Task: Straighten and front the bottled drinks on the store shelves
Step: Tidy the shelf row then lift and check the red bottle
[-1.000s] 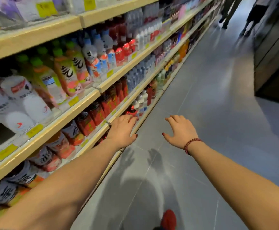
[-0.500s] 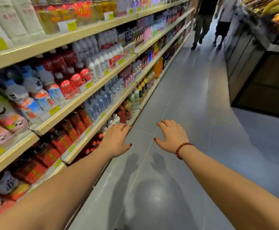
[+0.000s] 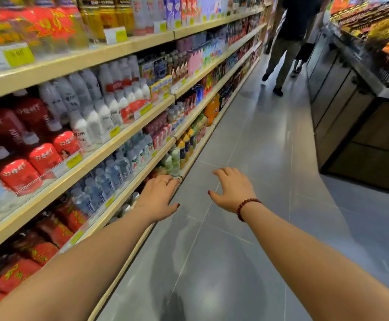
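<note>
— Can you read any label here?
— Hardly. At nine o'clock the red bottle labels [image 3: 18, 174] carry white characters, all blurred. At ten o'clock the yellow price tags [image 3: 18, 55] show print too smeared to read.

Head-worn camera looks forward and down the aisle [image 3: 246, 158] (shelves [image 3: 124, 48] close left).

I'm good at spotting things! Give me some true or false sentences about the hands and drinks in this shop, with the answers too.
1. The left hand is holding a bottle. False: it holds nothing, and its fingers are relaxed.
2. The right hand has a red bead bracelet on its wrist. True.
3. The red-labelled bottles stand one shelf above the clear water bottles. True.
4. Nobody else is in the aisle. False: a person in a dark top is farther along.
</note>
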The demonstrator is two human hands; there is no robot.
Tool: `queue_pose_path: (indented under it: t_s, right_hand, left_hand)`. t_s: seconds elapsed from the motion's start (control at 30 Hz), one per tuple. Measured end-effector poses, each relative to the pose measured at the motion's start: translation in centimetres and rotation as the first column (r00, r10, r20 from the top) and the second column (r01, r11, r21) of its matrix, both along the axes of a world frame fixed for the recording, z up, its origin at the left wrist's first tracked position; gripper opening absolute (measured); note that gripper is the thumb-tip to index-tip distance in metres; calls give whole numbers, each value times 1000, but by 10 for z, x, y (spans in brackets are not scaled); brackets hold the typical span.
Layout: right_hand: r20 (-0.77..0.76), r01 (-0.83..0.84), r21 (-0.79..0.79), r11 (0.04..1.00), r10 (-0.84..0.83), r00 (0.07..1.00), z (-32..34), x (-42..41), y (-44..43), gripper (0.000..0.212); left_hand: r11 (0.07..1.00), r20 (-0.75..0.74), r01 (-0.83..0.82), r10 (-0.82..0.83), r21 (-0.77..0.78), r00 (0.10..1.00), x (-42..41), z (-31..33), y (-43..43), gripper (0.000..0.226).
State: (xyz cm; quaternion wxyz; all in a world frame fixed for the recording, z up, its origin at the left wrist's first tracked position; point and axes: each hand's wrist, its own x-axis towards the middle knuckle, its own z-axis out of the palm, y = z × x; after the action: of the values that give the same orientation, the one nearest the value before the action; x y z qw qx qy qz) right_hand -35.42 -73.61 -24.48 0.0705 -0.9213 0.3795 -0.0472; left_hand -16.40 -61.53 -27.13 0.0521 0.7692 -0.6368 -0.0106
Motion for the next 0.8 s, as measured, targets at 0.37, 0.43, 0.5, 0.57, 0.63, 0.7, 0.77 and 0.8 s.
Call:
queue_pose_path:
  t_s: [0.37,0.43,0.5,0.57,0.63,0.7,0.77,0.8]
  right_hand:
    - [-41,-135,0,991,134,990,-15,44,-177,64]
    - [-65,-185,-6,983,184,981,-19,50,-215,64]
    - [-83,-231,-9,973,229,970,-23,56,-253,64]
    - [-107,-281,5,960,279,954,-26,64,-288,64]
    - [-132,-344,17,939,344,930,-31,76,-317,64]
    - [-144,-405,6,914,401,905,-37,93,-339,63]
    - [-149,-454,5,891,450,881,-44,112,-353,61]
    - [-149,-481,14,877,477,866,-48,123,-357,60]
  left_hand:
    - [992,-64,-127,127,-7,990,35,-19,-154,72]
    - [986,-63,-167,168,16,984,40,-25,-181,70]
    - [973,-74,-228,230,35,970,44,-28,-206,70]
    - [959,-81,-280,283,41,956,46,-29,-228,69]
    - [949,-72,-314,316,37,946,47,-32,-245,69]
    - [934,-72,-355,357,36,931,49,-34,-258,70]
    - [922,-72,-384,388,56,919,57,-38,-266,71]
    - [916,-63,-395,399,68,915,61,-42,-269,71]
